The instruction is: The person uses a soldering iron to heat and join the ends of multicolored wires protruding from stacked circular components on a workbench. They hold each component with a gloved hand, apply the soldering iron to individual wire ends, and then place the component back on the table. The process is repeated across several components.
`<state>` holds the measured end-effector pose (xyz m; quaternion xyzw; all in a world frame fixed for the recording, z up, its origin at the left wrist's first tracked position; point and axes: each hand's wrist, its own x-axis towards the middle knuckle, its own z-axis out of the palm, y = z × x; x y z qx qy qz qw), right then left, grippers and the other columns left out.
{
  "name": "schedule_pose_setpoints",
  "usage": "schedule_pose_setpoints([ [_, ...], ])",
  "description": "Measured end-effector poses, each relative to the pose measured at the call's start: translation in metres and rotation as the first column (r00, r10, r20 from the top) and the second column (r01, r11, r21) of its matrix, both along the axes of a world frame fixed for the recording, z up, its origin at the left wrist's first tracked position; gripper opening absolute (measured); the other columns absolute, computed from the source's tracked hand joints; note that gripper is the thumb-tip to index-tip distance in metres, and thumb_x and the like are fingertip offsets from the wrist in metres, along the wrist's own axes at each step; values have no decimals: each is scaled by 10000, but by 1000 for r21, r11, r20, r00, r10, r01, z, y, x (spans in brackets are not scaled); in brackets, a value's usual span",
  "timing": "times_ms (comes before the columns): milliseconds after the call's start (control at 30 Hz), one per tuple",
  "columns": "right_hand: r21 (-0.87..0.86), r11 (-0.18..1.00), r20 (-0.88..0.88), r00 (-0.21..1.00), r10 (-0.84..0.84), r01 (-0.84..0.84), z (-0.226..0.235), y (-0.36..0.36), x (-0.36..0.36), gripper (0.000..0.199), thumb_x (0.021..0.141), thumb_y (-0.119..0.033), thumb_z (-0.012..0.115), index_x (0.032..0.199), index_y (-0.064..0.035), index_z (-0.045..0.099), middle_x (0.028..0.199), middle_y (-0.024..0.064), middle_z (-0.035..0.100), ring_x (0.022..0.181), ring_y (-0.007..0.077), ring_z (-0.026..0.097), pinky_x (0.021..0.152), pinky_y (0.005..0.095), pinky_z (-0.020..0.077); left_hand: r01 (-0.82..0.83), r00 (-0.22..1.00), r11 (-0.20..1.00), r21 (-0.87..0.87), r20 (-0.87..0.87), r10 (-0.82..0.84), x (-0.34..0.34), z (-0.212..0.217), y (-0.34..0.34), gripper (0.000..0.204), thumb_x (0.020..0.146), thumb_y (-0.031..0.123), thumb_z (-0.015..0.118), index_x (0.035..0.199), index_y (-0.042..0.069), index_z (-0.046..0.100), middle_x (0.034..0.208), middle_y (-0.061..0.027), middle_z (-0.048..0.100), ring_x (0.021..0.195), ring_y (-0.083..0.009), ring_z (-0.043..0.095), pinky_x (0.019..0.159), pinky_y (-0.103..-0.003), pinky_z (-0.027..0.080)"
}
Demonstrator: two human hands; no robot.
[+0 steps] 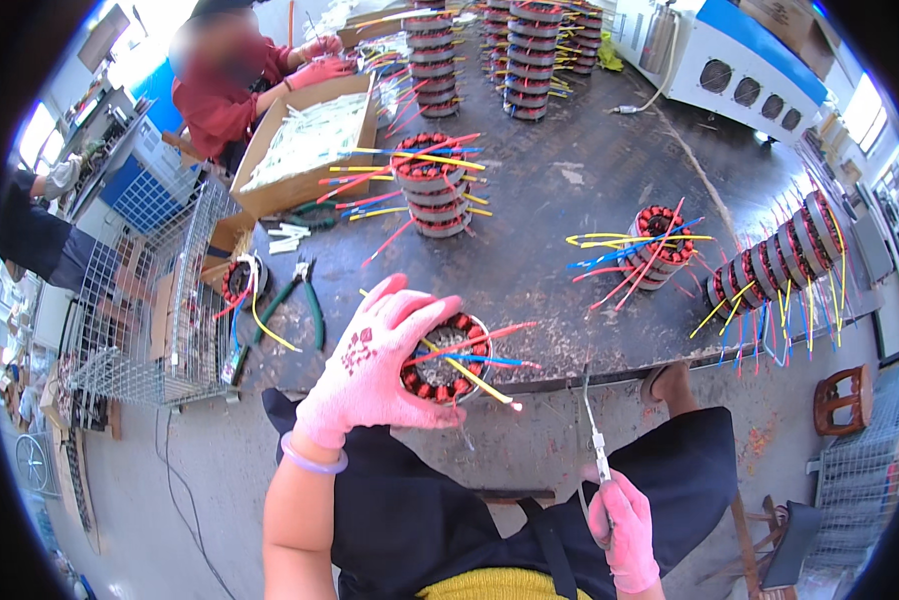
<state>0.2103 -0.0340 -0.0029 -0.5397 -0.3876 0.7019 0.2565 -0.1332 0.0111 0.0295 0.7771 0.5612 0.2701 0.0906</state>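
My left hand (380, 365), in a pink glove, is wrapped around a round motor stator (410, 385) with red windings. Yellow, blue and red lead wires stick out across its face to the right. The stator is held at the table's front edge, above my lap. Lower right, my right hand (625, 530), also in a pink glove, closes around a slim metal pen-shaped tool (602, 465) with a thin tip pointing up toward the table edge. A thin cord or hose runs beside it. Tool and stator are apart.
Stator stacks (438, 200) stand on the dark table (550, 200), one (785, 260) lying at right. Pliers (305, 290), a single stator (240, 280) and a carton (360, 140) of white pieces are left. A blue-white machine (720, 70) sits far right; a gloved co-worker (230, 80) far left.
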Motion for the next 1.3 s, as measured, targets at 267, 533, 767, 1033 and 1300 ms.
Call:
schedule_pose_setpoints([
  [267, 20, 1000, -34, 999, 21, -20, 7, -5, -5, 395, 1030, -266, 480, 1269, 39, 558, 614, -65, 452, 525, 22, 341, 490, 196, 233, -19, 1000, 999, -26, -21, 18, -4, -8, -1, 942, 542, 507, 854, 1307, 42, 559, 1175, -144, 590, 1172, -353, 545, 1159, -501, 281],
  [533, -93, 990, -134, 987, 92, -105, -6, -6, -8, 362, 1028, -183, 492, 1306, 44, 537, 646, -38, 497, 562, 48, 416, 534, 199, 320, -22, 990, 993, -114, -139, 6, -3, -29, 11, 955, 517, 447, 866, 1332, 63, 550, 1253, -145, 573, 1248, -388, 492, 1172, -509, 262],
  [767, -126, 983, -203, 973, 105, -132, -26, -12, -14, 357, 1035, -221, 493, 1302, 5, 565, 624, -51, 474, 526, 38, 366, 498, 198, 281, -4, 985, 979, -205, -172, -32, -2, -36, 19, 978, 505, 382, 873, 1363, 70, 523, 1306, -127, 548, 1293, -389, 450, 1193, -515, 220],
  [1033, -89, 972, -185, 963, 198, -217, -30, -10, -12, 356, 1038, -220, 482, 1302, 8, 551, 683, -45, 448, 596, 45, 445, 556, 211, 354, -59, 971, 982, -178, -239, 15, 1, -31, 18, 936, 493, 388, 875, 1352, 171, 576, 1316, -118, 522, 1291, -354, 446, 1201, -513, 196],
  [1300, -151, 973, -226, 964, 140, -176, -25, -10, -19, 361, 1030, -205, 501, 1306, 22, 548, 683, -36, 492, 588, 50, 451, 550, 208, 356, -89, 970, 982, -167, -237, 48, 0, -32, 14, 927, 474, 369, 879, 1339, 210, 587, 1341, -118, 488, 1340, -420, 352, 1184, -535, 209],
])
